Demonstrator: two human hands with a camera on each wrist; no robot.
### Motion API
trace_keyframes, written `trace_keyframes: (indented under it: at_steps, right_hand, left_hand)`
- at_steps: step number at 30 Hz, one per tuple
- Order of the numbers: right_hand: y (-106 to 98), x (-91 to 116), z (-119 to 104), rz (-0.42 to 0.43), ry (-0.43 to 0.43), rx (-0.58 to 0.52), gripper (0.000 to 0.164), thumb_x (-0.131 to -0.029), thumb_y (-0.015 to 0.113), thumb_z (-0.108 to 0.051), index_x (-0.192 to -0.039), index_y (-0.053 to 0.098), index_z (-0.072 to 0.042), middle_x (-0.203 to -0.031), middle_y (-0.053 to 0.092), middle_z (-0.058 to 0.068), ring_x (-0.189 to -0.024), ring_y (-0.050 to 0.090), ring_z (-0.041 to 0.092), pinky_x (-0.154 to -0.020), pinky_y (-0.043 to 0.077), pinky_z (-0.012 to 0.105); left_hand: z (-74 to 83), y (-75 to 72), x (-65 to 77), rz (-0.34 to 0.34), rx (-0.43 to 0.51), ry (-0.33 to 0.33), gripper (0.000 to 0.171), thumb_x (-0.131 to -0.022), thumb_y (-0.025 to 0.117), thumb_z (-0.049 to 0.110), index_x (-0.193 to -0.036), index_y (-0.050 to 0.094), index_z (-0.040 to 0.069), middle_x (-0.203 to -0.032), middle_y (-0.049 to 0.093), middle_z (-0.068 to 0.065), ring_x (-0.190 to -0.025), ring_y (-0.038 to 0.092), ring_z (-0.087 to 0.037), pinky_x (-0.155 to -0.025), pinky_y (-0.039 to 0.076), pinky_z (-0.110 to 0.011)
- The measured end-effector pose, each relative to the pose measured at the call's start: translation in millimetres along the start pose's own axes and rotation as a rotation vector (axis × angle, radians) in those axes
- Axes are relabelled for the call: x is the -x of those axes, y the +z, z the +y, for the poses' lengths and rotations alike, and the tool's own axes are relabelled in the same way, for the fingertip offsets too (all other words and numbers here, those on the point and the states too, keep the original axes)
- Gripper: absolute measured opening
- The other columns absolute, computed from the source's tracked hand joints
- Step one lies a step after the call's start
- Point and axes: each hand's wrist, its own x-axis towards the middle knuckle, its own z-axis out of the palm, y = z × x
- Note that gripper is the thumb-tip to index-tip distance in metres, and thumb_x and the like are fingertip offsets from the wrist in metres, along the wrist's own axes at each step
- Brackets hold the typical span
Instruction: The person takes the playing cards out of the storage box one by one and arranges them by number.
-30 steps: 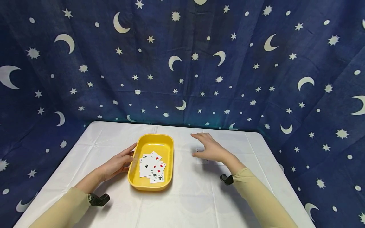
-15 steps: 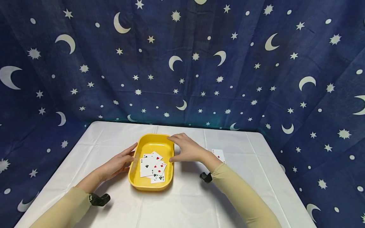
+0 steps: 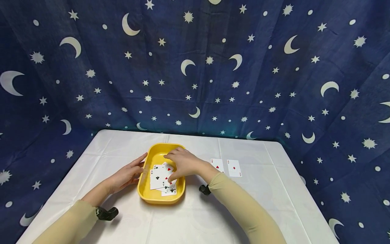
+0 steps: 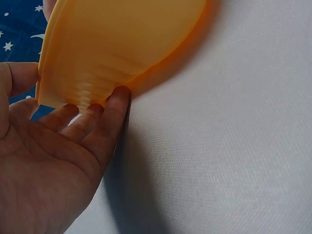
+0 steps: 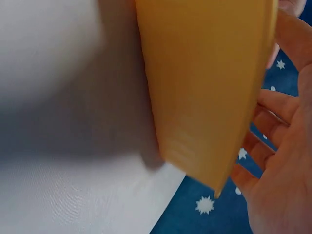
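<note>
A yellow tray (image 3: 161,145) holds a loose pile of playing cards (image 3: 157,178), including an ace of clubs and red-suited cards. My left hand (image 3: 126,174) rests against the tray's left side; in the left wrist view its fingertips (image 4: 119,95) touch the outer wall. Over the tray's right rim reaches my right hand (image 3: 184,163), thumb and fingers apart above the cards. It covers part of the pile, and whether the thumb touches a card I cannot tell. In the right wrist view that hand (image 5: 282,161) shows beyond the tray's wall (image 5: 204,87).
To the right on the white table (image 3: 201,217) lie an ace of hearts (image 3: 217,164), partly behind the right forearm, and an ace of diamonds (image 3: 234,168). A dark blue curtain (image 3: 213,74) with moons and stars hangs behind the table.
My right hand has moved left from above the aces on the table to inside the tray. Both aces have come into view. The left hand and tray have stayed put.
</note>
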Motion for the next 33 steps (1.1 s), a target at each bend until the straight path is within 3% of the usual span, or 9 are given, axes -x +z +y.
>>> trace_keyframes:
  at_steps: [6, 14, 33]
  right_hand:
    - [7, -11, -10, -0.07, -0.013, 0.115, 0.096, -0.071, 0.081, -0.07, -0.148, 0.055, -0.019, -0.144, 0.054, -0.004, -0.127, 0.042, 0.017, -0.114, 0.031, 0.034]
    - [15, -21, -16, -0.12, -0.002, 0.137, 0.095, -0.066, 0.081, -0.073, -0.144, 0.06, -0.023, -0.127, 0.056, -0.008, -0.113, 0.043, 0.013, -0.105, 0.037, 0.033]
    - [26, -29, -23, -0.143, 0.016, 0.187, 0.087, -0.068, 0.08, -0.074, -0.138, 0.063, -0.026, -0.128, 0.055, -0.01, -0.115, 0.044, 0.012, -0.107, 0.037, 0.033]
  left_hand:
    - [0.6, 0.4, 0.3, 0.003, 0.0, -0.003, 0.076, -0.103, 0.051, 0.018, -0.166, 0.01, 0.031, -0.168, 0.016, -0.02, -0.144, 0.039, -0.037, -0.106, 0.048, -0.043]
    - [-0.3, -0.6, 0.5, -0.004, 0.004, -0.002, 0.077, -0.103, 0.052, 0.019, -0.166, 0.01, 0.031, -0.168, 0.016, -0.02, -0.144, 0.039, -0.038, -0.107, 0.047, -0.044]
    - [-1.3, -1.1, 0.4, -0.009, 0.01, 0.009, 0.075, -0.103, 0.049, 0.016, -0.166, 0.01, 0.03, -0.168, 0.017, -0.02, -0.144, 0.039, -0.038, -0.109, 0.045, -0.047]
